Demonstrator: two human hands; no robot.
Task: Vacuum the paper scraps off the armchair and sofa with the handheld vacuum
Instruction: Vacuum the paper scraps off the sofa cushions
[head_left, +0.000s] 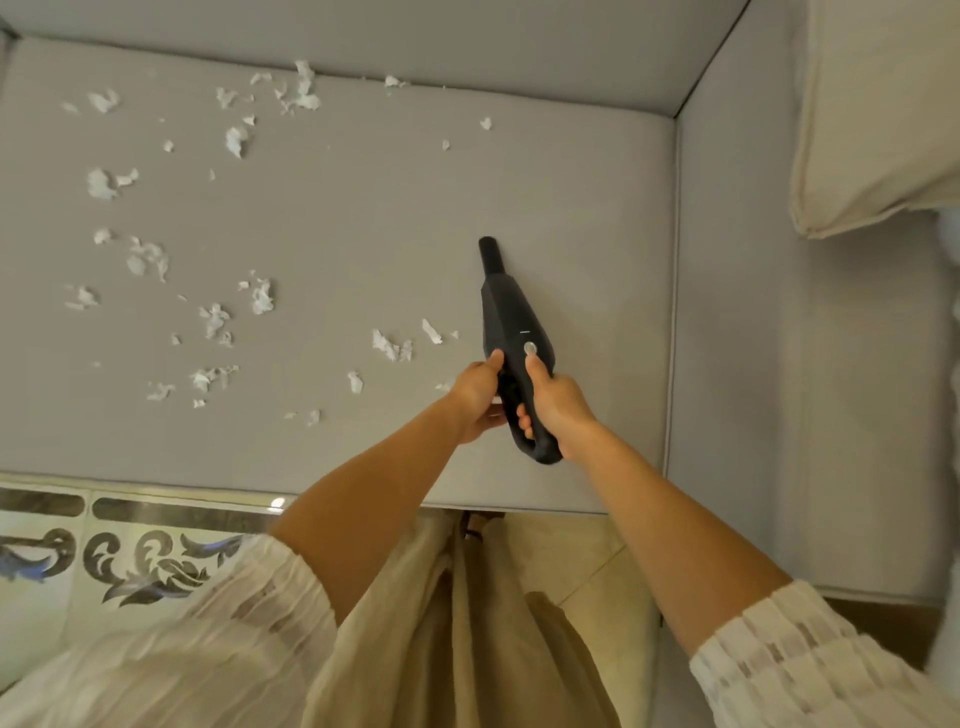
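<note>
Your loose cream gauze sleeves (249, 618) and beige skirt (467, 623) fill the bottom of the view, with your bare forearms reaching forward over the front edge of the grey fabric seat cushion (597, 208). Your right hand (558, 410) has its grip wrapped round the handle of the slim black handheld vacuum (511, 332), thumb lying along the top just below the round silver button (530, 348). Your left hand (480, 395) grips the vacuum's left side beside the handle, thumb pressed against the body. The vacuum points away from you, its narrow nozzle (488, 254) aimed toward the backrest over a bare part of the cushion, right of centre. Torn white paper scraps (150, 257) lie scattered over the left and middle of the cushion; the nearest ones (387, 345) sit just left of the vacuum's body. The grey padded armrest (779, 364) rises on the right, a cream cushion (872, 114) resting above it. Patterned floor tiles (130, 561) show at lower left.
</note>
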